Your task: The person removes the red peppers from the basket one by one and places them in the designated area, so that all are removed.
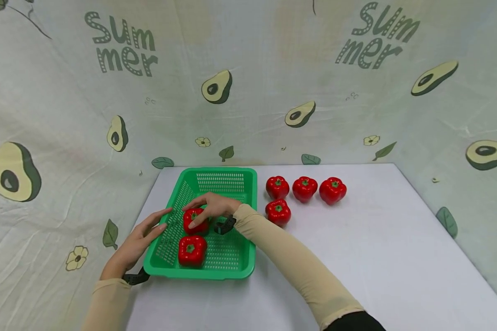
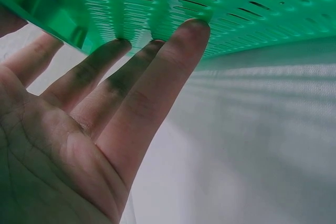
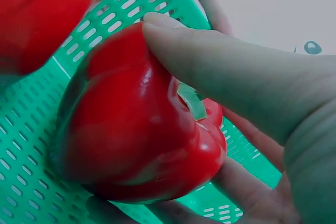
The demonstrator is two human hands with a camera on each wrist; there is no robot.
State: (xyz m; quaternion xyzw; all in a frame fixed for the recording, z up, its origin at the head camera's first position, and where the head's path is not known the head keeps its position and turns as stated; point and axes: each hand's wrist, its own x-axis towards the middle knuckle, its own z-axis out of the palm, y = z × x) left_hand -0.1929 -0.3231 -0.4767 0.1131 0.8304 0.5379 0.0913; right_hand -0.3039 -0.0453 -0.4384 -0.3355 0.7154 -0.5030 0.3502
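Observation:
Inside the green plastic basket (image 1: 232, 274), my right hand (image 1: 217, 205) holds a red bell pepper (image 3: 136, 124). In the right wrist view the thumb lies across its top beside the green stem, with the other fingers round the far side and below. A second red bell pepper (image 1: 192, 251) sits in the basket just nearer to me. My left hand (image 1: 138, 241) is at the basket's left side, its fingertips on the rim. The left wrist view shows the straight fingers (image 2: 152, 100) against the slotted outer wall.
Right of the basket on the white table (image 1: 356, 257) stand more red bell peppers: three in a back row, including a middle one (image 1: 304, 189), and one nearer pepper (image 1: 278, 212) close to the basket's right wall. A printed cloth (image 1: 248, 133) hangs behind the table.

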